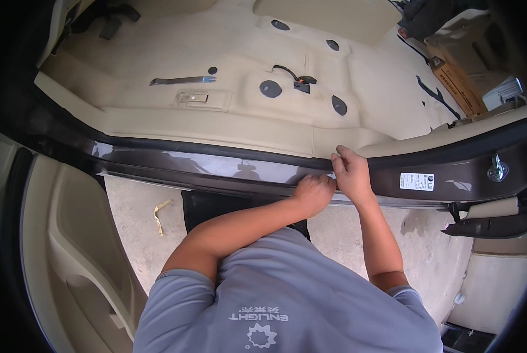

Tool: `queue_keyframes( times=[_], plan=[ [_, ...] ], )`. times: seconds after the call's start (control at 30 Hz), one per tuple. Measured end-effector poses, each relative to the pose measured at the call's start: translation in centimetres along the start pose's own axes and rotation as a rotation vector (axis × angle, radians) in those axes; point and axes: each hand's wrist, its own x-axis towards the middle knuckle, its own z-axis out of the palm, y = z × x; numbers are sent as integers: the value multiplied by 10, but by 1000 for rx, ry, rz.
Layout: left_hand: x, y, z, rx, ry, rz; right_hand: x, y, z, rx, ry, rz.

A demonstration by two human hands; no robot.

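Observation:
Both of my hands are at the car's door sill [204,167], a glossy dark brown panel. My left hand [315,193] is closed, its knuckles up, low on the sill; what its fingers hold, if anything, is hidden. Just right of it, almost touching, my right hand [353,176] reaches higher with bent fingers. Those fingertips close over the black rubber door seal [246,154], at the edge of the beige sill trim [216,128]. A small pale spot shows between the two hands, too small to name.
On the beige cabin carpet [157,53] lie a grey pry bar [181,80] and a black connector with wire [302,82]. An open door [81,247] stands at left. A metal striker [497,169] juts from the right pillar. A yellowish strip [158,215] lies on the floor. Cardboard [455,85] is at far right.

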Motion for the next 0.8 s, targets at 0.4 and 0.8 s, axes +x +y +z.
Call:
queue_keyframes(
  times=[0.4,0.8],
  plan=[
    [51,-39,-55,216,101,4,-93,22,36,158,106,260],
    [37,-40,-29,255,261,171,-28,15,4,-449,-49,-328]
  ],
)
